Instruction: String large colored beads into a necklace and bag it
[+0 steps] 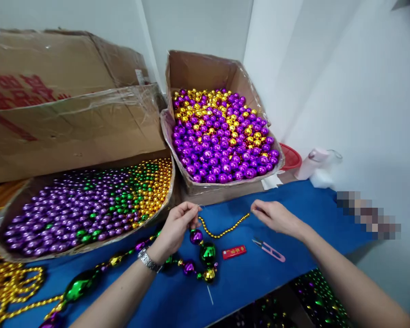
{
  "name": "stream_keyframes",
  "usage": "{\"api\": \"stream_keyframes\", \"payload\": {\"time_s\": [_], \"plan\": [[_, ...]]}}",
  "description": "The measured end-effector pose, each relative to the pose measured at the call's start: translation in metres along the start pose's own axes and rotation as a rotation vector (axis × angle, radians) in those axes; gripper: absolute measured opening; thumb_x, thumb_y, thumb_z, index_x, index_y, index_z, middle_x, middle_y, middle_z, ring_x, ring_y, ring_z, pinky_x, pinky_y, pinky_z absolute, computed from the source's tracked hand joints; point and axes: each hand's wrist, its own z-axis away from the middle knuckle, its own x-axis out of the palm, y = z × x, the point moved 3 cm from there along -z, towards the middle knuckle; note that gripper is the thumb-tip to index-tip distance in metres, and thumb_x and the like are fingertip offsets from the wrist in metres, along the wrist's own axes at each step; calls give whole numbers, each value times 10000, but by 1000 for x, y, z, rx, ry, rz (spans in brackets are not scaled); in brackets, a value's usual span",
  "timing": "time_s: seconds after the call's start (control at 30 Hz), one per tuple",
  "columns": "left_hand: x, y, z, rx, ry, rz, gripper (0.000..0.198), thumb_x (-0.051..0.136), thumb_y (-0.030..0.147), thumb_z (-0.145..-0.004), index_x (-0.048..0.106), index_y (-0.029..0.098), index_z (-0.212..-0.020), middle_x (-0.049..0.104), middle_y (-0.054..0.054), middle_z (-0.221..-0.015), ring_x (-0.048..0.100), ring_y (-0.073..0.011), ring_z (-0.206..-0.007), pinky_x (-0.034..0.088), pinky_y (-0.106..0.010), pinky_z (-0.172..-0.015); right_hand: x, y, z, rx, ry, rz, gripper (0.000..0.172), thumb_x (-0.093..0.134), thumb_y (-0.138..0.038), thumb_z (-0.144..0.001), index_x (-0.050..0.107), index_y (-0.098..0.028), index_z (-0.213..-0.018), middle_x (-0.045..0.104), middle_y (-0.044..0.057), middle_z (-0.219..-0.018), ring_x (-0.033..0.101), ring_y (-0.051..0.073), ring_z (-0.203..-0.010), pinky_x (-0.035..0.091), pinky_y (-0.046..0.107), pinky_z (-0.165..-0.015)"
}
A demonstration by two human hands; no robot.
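My left hand (178,224) pinches one end of a short gold bead strand (223,230) above the blue table (294,205). My right hand (272,215) pinches the strand's other end, so it sags between them. Below my left hand hang a purple ball (196,236) and a green ball (207,252) of a partly strung necklace. That necklace runs left across the table with more purple, gold and green beads, including a large green oval bead (79,285). A silver watch (148,261) is on my left wrist.
A carton of purple and gold balls (220,132) stands at the back. A tray of purple, green and gold bead strands (85,205) lies left, under big cardboard boxes (64,109). A red lighter (234,252) and pink snips (269,250) lie near my right hand. Gold strands (7,282) pile at far left.
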Motion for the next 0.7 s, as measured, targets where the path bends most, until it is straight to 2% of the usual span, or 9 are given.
{"api": "stream_keyframes", "payload": {"time_s": [0.07,0.13,0.2,0.27,0.4,0.5,0.6,0.7], "plan": [[2,4,0,0,13,-87,241,593,370,-818,568,130,-821,451,49,-544,400,-71,-508,377,-194,-525,-32,-42,6,-167,28,-102,214,385,-277,-927,513,-229,-1092,643,9,-963,598,142,-861,413,252,-720],[7,9,0,-5,-2,-197,271,594,393,-809,586,122,-815,447,44,-552,379,-69,-501,320,-179,-475,-53,-81,7,-303,34,-98,294,400,-258,-914,466,-236,-1200,633,24,-1043,594,153,-897,415,272,-742],[15,12,2,3,-50,-278,298,593,411,-803,595,113,-803,460,37,-582,357,-62,-504,272,-176,-460,-61,-112,0,-415,31,-25,320,395,-237,-909,446,-225,-1225,639,35,-1021,598,161,-860,403,284,-701],[21,15,4,49,-139,-305,317,585,416,-804,600,100,-783,481,25,-622,352,-62,-536,265,-179,-484,-60,-132,-13,-488,38,72,291,398,-206,-893,466,-201,-1176,647,40,-954,597,171,-810,368,290,-636],[25,16,12,70,-287,-349,338,554,403,-822,605,83,-725,444,22,-600,335,-68,-557,264,-195,-514,-47,-144,-41,-557,41,158,233,443,-211,-870,485,-184,-1098,649,35,-918,589,170,-775,303,285,-576],[21,14,18,2,-356,-339,312,555,395,-826,628,92,-842,460,22,-622,330,-64,-545,258,-199,-508,-39,-140,-54,-566,4,149,278,468,-244,-871,488,-195,-1144,650,39,-972,592,169,-799,323,276,-595],[17,14,22,-2,-337,-315,313,589,409,-807,617,97,-812,505,12,-645,358,-63,-564,279,-197,-528,-39,-137,-64,-572,39,164,259,427,-241,-903,519,-191,-1140,631,50,-986,586,163,-824,364,273,-626],[18,13,23,15,-320,-359,324,588,414,-806,608,98,-739,537,-1,-651,398,-72,-588,313,-202,-552,-50,-157,-76,-615,179,307,214,419,-182,-907,550,-164,-1075,596,67,-975,571,179,-841,382,281,-613]]}}
